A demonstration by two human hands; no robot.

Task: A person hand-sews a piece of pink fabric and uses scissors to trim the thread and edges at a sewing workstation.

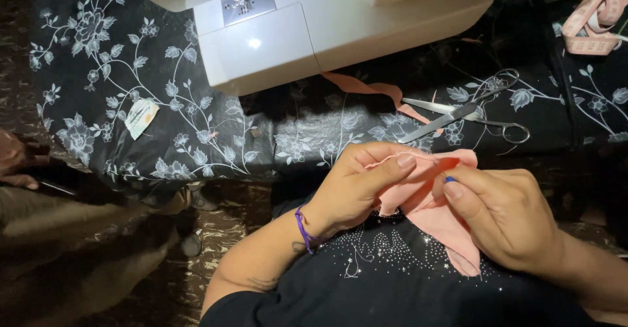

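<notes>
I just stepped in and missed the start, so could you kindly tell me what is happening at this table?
A seated person holds a piece of pink fabric in both hands. The left hand pinches its upper edge, while the right hand holds a blue-headed pin at the cloth. On the table's floral cloth sit a white sewing machine, scissors, a pink fabric strip and a pink tape measure.

Pink piece (428, 202) in the fingers (405, 161): soft matt woven cloth, frayed edge. Sewing machine (327, 26): glossy smooth white plastic, bright metal needle plate (245, 3). Scissors (464, 114): polished metal. Tabletop (131, 91) cover: dark floral printed cloth, slight sheen. Tape measure (592, 19): pink, flexible, matt.
</notes>
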